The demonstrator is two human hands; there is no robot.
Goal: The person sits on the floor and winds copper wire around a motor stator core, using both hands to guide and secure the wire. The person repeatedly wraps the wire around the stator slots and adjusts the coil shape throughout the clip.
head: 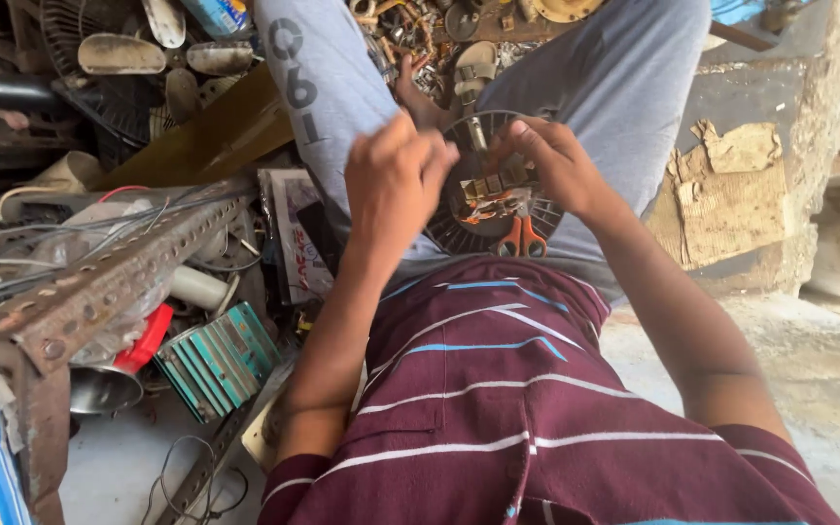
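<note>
Scrap-strewn workshop floor. Both my hands, left [396, 180] and right [556, 160], pinch a round dark motor [498, 209] with copper windings; orange scissors [520, 236] are half hidden beneath.

your lap holds a dark ribbed metal motor housing [494, 194] and glossy orange plastic scissor handles [521, 238]; beside you, a rusty, rough perforated angle iron [109, 282].

Left of my hands I see a rusty perforated angle bar [109, 282], a teal finned block [218, 362] below it, and torn cardboard [731, 199] off right
</note>
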